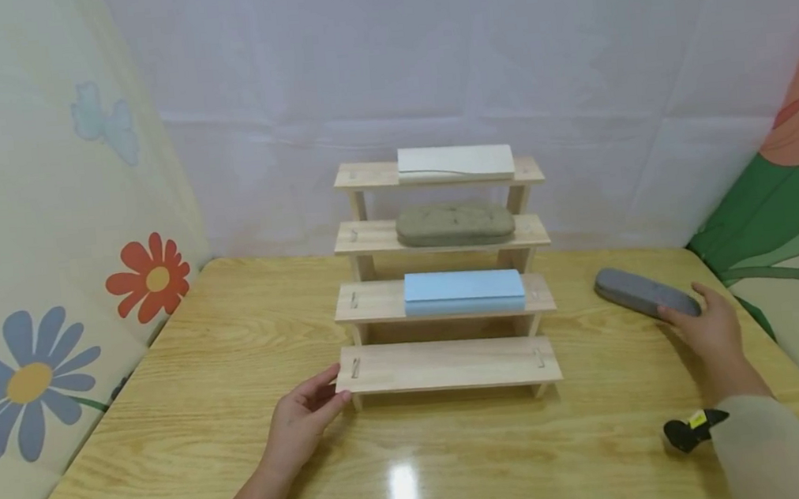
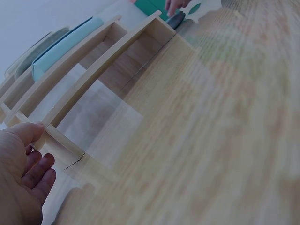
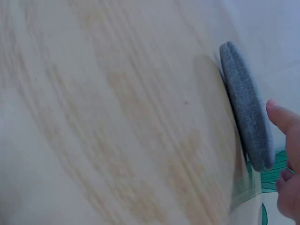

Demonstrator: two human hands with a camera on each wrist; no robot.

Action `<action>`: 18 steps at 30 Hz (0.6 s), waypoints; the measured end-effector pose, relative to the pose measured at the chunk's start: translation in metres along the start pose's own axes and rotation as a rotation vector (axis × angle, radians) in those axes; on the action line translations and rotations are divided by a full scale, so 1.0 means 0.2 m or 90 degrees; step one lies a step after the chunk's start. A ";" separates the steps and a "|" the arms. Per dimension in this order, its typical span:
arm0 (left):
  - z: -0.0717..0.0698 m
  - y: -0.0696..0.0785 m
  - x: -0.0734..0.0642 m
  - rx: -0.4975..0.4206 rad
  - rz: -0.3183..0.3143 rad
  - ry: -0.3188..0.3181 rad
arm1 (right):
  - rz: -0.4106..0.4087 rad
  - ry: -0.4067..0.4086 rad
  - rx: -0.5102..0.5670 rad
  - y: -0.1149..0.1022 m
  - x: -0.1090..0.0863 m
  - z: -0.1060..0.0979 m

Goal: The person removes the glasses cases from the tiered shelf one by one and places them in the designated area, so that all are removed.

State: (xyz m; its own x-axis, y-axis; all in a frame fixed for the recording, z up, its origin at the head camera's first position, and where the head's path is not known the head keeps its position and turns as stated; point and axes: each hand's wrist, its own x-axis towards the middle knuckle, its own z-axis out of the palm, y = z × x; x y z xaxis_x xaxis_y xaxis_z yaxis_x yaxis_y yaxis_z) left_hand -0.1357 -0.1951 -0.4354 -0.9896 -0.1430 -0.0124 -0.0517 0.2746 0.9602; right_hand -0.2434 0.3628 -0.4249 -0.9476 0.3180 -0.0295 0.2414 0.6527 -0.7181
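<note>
A stepped wooden display rack (image 1: pixel 445 364) stands mid-table. My left hand (image 1: pixel 301 424) pinches the left end of its lowest shelf, the thumb at the front corner; the left wrist view shows the other fingers (image 2: pixel 40 171) loosely bent below. On the right, a grey fabric glasses case (image 1: pixel 639 292) lies on the table. My right hand (image 1: pixel 713 325) is at the case's near right end, thumb over its edge and a finger extended past the end. In the right wrist view, a fingertip (image 3: pixel 272 104) sits beside the case (image 3: pixel 246 105), fingers spread around its end.
On the rack's upper shelves lie a white case (image 1: pixel 455 164), an olive-grey padded case (image 1: pixel 454 225) and a light blue case (image 1: pixel 463 291). The wood-grain table (image 1: pixel 236 335) meets a white cloth backdrop (image 1: pixel 425 57), with flower-printed panels (image 1: pixel 13 236) at the sides.
</note>
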 end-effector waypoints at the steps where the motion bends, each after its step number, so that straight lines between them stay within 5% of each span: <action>1: 0.00 0.00 0.00 0.000 -0.001 0.000 | 0.004 0.001 0.016 -0.01 -0.01 0.00; 18: 0.00 -0.01 0.00 -0.006 0.000 -0.002 | -0.103 0.001 0.103 -0.20 -0.09 -0.01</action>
State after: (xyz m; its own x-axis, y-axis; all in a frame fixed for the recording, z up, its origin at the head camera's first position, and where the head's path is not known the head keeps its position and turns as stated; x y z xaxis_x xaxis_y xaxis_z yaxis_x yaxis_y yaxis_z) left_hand -0.1361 -0.1957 -0.4368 -0.9902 -0.1393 -0.0132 -0.0503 0.2662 0.9626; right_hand -0.2356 0.3322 -0.3953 -0.9709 0.2189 0.0967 0.0487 0.5767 -0.8155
